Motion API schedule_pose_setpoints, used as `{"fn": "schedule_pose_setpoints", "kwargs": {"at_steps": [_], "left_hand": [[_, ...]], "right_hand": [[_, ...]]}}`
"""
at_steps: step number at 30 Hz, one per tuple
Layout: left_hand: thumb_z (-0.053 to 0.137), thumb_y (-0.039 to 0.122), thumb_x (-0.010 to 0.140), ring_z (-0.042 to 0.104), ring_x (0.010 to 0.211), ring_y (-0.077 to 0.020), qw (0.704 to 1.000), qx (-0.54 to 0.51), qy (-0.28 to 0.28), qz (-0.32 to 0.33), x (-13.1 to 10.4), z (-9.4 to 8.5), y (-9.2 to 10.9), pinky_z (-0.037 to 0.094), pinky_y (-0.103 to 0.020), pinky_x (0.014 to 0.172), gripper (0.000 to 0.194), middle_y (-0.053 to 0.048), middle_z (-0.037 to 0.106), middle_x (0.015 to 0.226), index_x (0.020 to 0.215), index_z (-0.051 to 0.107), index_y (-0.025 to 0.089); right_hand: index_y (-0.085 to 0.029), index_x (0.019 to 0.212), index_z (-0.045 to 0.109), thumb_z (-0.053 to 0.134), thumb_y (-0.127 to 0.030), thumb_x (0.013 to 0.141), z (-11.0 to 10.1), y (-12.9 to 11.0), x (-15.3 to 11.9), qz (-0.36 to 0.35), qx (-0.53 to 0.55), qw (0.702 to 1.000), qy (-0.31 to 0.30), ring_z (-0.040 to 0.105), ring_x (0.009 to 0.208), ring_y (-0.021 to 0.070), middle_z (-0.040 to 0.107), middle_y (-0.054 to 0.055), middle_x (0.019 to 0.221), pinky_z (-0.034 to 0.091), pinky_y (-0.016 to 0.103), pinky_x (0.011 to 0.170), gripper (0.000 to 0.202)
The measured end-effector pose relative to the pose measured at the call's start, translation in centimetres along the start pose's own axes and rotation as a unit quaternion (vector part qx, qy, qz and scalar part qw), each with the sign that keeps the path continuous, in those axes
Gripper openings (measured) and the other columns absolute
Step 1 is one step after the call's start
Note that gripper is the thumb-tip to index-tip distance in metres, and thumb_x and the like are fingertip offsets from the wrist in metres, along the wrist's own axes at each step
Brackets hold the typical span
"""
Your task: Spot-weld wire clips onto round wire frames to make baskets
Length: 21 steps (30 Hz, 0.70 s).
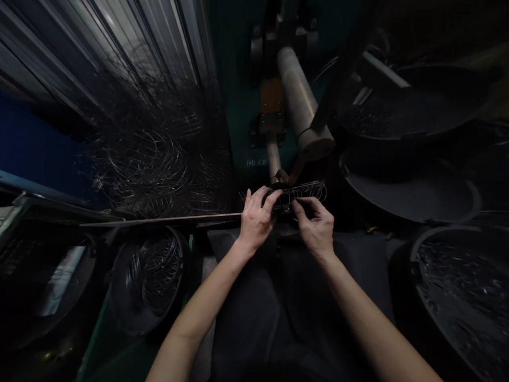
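A wire frame of thin metal rods (308, 191) lies across the lower tip of a machine, under its slanted metal arm (273, 154). My left hand (257, 217) has its fingers curled over the left part of the frame. On the right, my right hand (316, 224) pinches at the frame's near edge with thumb and index finger; any small piece between them is too dark to make out. A thick metal cylinder (302, 101) slopes down just above the frame.
Loose wire rings (147, 170) are heaped at the left, behind a thin ledge (186, 218). A black bucket (115, 286) of wire rings stands lower left. Round black tubs (415, 249) line the right, the nearest with small metal pieces.
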<state>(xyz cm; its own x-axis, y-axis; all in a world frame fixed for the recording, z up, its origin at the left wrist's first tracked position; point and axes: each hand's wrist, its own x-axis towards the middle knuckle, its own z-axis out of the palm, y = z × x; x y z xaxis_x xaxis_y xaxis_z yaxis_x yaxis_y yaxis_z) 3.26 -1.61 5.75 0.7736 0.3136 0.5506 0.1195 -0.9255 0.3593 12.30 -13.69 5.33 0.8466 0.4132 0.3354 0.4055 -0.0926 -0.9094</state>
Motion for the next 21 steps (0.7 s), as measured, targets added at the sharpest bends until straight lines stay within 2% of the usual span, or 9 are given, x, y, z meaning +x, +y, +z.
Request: {"fn": "schedule_pose_setpoints", "kwargs": {"at_steps": [5, 10, 16, 21], "left_hand": [[0.057, 0.007, 0.081, 0.056, 0.123, -0.0221, 0.999, 0.02, 0.02, 0.017, 0.3, 0.4, -0.5, 0.038, -0.049, 0.113, 0.05, -0.01, 0.059, 0.123, 0.129, 0.049, 0.021], [0.055, 0.006, 0.081, 0.054, 0.125, -0.0212, 0.999, 0.022, 0.019, 0.019, 0.3, 0.7, -0.9, 0.035, -0.05, 0.115, 0.05, -0.009, 0.058, 0.125, 0.127, 0.05, 0.022], [0.054, 0.002, 0.078, 0.053, 0.127, -0.022, 1.0, 0.017, 0.009, 0.024, 0.7, 0.3, -1.0, 0.034, -0.05, 0.116, 0.055, -0.01, 0.058, 0.127, 0.129, 0.05, 0.02], [0.056, 0.005, 0.079, 0.051, 0.129, -0.0223, 1.0, 0.019, 0.003, 0.015, 0.8, 1.0, -1.4, 0.032, -0.052, 0.117, 0.055, -0.009, 0.057, 0.13, 0.131, 0.05, 0.023]], "right_hand": [[-0.018, 0.09, 0.065, 0.061, -0.04, 0.088, 0.2, 0.6, 0.3, -0.019, 0.006, 1.0, 0.001, 0.061, 0.075, 0.0147, 0.064, 0.003, 0.083, 0.048, 0.028, 0.07, 0.023], [-0.017, 0.091, 0.065, 0.061, -0.039, 0.088, 0.4, 1.1, 0.1, -0.025, 0.013, 1.0, 0.009, 0.06, 0.076, 0.0145, 0.063, 0.003, 0.084, 0.048, 0.028, 0.07, 0.023], [-0.017, 0.089, 0.065, 0.06, -0.042, 0.088, 0.8, 0.5, 0.5, -0.02, 0.01, 1.0, 0.014, 0.059, 0.076, 0.015, 0.063, 0.003, 0.084, 0.047, 0.029, 0.071, 0.025], [-0.017, 0.089, 0.064, 0.06, -0.043, 0.087, 1.0, 0.6, 0.8, -0.012, 0.007, 1.0, 0.015, 0.06, 0.076, 0.0154, 0.064, 0.004, 0.084, 0.048, 0.029, 0.072, 0.026]]}}
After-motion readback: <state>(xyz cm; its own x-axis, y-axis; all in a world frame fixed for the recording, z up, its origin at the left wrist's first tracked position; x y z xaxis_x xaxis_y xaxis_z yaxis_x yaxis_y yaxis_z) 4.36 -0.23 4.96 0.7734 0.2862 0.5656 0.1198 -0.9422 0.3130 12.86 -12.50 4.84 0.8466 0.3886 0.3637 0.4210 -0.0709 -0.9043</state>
